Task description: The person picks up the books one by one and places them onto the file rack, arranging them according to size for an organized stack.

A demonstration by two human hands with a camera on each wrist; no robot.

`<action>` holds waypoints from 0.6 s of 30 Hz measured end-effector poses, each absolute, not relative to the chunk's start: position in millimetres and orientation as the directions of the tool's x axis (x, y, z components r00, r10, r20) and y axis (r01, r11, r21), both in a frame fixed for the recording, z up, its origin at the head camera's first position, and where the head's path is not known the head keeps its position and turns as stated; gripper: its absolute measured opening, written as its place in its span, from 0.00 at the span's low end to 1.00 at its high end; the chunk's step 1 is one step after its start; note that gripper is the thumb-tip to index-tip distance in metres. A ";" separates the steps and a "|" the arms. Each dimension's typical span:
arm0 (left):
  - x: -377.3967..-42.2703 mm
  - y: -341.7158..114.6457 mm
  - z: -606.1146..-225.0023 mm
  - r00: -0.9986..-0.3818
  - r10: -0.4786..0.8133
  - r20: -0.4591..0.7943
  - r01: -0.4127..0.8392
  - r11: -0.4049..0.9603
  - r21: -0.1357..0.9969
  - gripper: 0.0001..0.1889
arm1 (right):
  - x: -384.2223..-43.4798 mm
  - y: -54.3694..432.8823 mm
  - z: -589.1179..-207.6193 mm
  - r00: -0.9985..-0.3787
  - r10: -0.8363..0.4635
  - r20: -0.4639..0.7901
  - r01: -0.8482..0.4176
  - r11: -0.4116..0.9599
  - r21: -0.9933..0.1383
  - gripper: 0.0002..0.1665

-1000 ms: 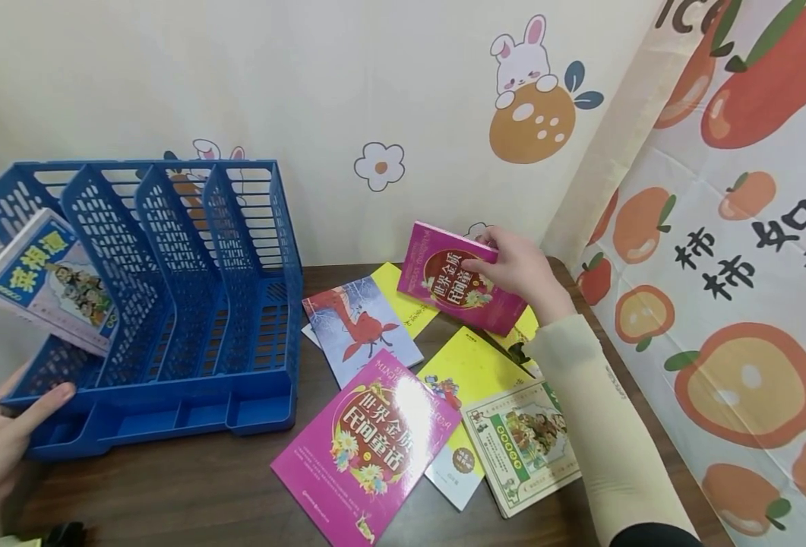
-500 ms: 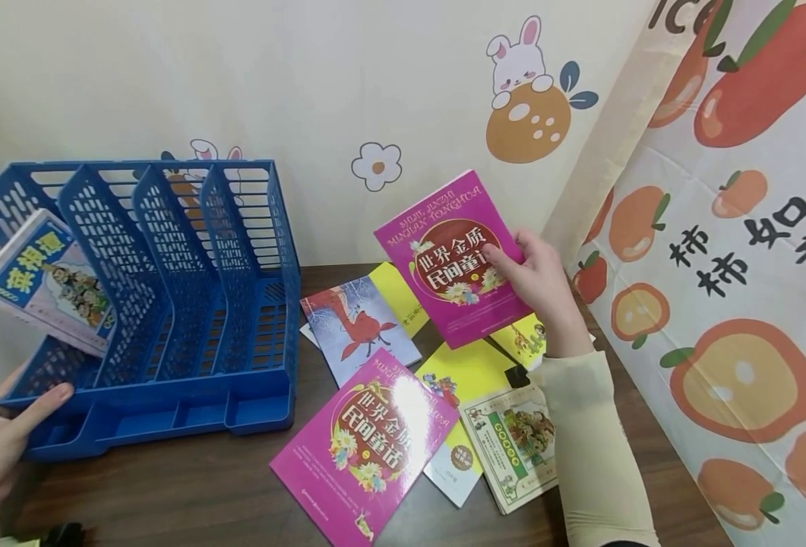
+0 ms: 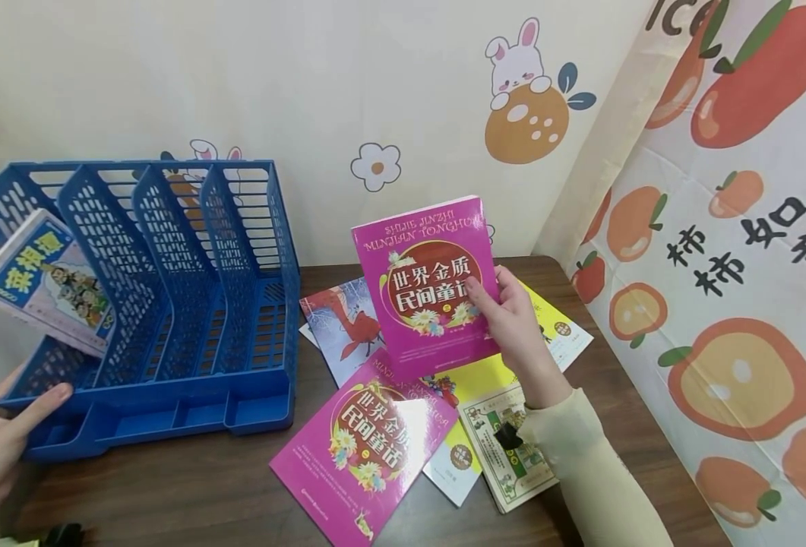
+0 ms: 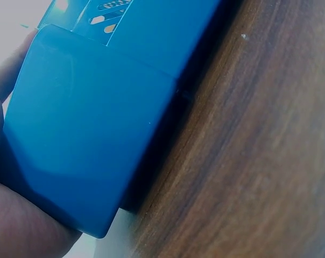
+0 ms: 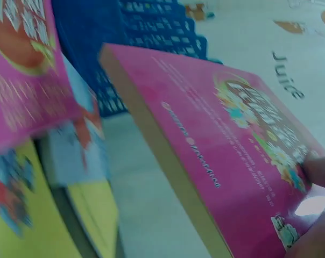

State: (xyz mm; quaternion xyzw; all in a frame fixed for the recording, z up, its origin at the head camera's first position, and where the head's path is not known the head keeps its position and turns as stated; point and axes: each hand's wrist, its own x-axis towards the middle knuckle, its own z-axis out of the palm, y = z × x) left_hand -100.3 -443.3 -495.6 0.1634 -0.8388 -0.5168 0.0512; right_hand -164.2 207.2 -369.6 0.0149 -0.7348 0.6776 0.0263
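A cream wall sheet (image 3: 293, 91) fills the back, beside a white, persimmon-printed sheet (image 3: 765, 296) reading 柿柿如意, its top lettering cut off at "ice". Below lies a dark brown wooden table (image 3: 204, 486). On its left stands a blue plastic file rack (image 3: 191, 387) with four compartments; a white-and-blue paperback (image 3: 67, 285) marked 菜根谭 leans, tilted, in the leftmost. Six more books can be counted, all to the rack's right. One magenta paperback (image 3: 423, 281), lettered SHIJIE JINZHI MINJIAN TONGHUA with its last letter unclear, is held above the pile, its Chinese title partly under a thumb. A second magenta book (image 3: 361, 456) lies nearest the camera, glare whitening its cover. Partly hidden are one blue-grey book with a red animal (image 3: 344, 327), two yellow books (image 3: 474, 384) and one green-and-white book (image 3: 505, 467). The right hand (image 3: 515, 319) pinches the held paperback, thumb on the cover, fingers behind; the left hand (image 3: 13, 433), cut off by the frame, grips the rack's front left corner. A small black object (image 3: 510, 435) by the right sleeve is hard to identify.
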 end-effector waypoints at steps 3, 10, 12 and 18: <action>-100.8 -443.7 -494.7 -0.940 -0.332 -0.080 -0.221 0.413 0.883 0.43 | -156.5 196.8 -377.4 -0.998 0.012 0.063 -0.063 0.016 -0.998 0.26; -102.0 -440.9 -489.2 -0.929 -0.354 -0.112 -0.259 0.400 0.879 0.43 | -144.7 175.2 -394.7 -0.993 0.024 0.117 -0.119 -0.078 -0.990 0.26; -101.6 -440.3 -488.3 -0.920 -0.373 -0.122 -0.276 0.395 0.876 0.43 | -142.9 170.7 -398.4 -0.990 0.023 0.137 -0.139 -0.101 -0.985 0.24; -103.1 -442.4 -487.3 -0.898 -0.418 -0.141 -0.324 0.408 0.854 0.44 | -141.2 160.2 -405.9 -0.982 0.002 0.187 -0.186 -0.120 -0.975 0.17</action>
